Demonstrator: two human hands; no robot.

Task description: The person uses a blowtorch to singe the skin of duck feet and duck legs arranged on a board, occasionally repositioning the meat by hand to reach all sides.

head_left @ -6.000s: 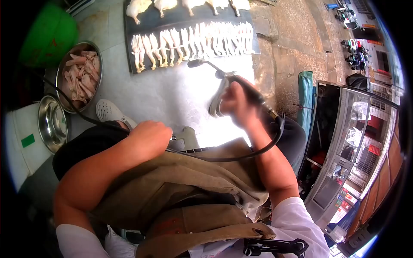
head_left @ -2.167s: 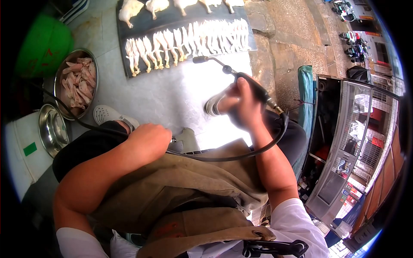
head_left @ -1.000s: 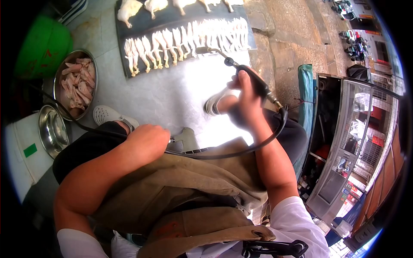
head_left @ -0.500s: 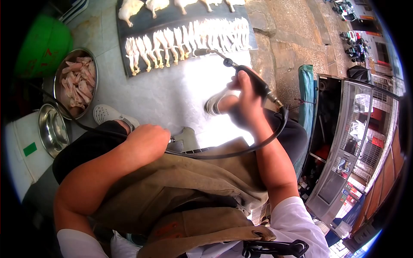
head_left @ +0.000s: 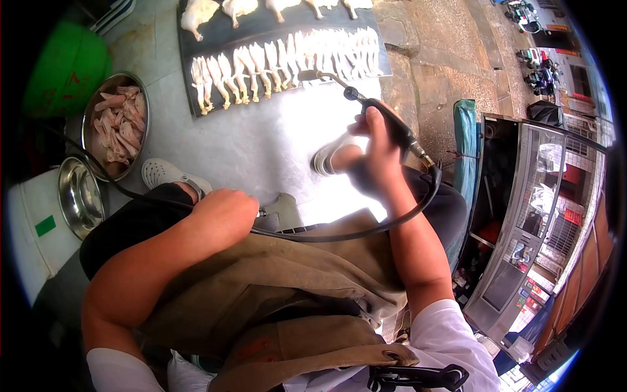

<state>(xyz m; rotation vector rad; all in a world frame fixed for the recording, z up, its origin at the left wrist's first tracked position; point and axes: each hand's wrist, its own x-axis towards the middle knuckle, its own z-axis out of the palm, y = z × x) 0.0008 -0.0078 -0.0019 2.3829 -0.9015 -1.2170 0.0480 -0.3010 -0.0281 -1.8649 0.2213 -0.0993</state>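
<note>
My right hand (head_left: 379, 134) is wrapped around the black handle of a gas torch (head_left: 392, 124), thumb along its top. The torch's metal nozzle (head_left: 312, 75) points left, over the near edge of a row of pale, slender poultry pieces (head_left: 274, 64). These lie side by side on a dark tray (head_left: 255, 32); several larger poultry legs (head_left: 281, 9) line its far side. No flame shows. A black hose (head_left: 366, 233) loops from the torch toward my closed left hand (head_left: 225, 212). A short metal stub and a flat grey shape (head_left: 284, 210) appear beside that fist; its grip is hidden.
At left, a metal bowl (head_left: 145, 108) holds raw poultry pieces, with a shiny metal basin (head_left: 81, 196) nearer me. A green container (head_left: 65, 72) stands behind them. A glass-doored cabinet (head_left: 516, 228) is at right. My shoes (head_left: 171, 175) rest on the pale floor (head_left: 248, 137).
The torch nozzle has shifted slightly right and away from me, while the hose end moved a little right. My left hand and the poultry pieces look unmoved.
</note>
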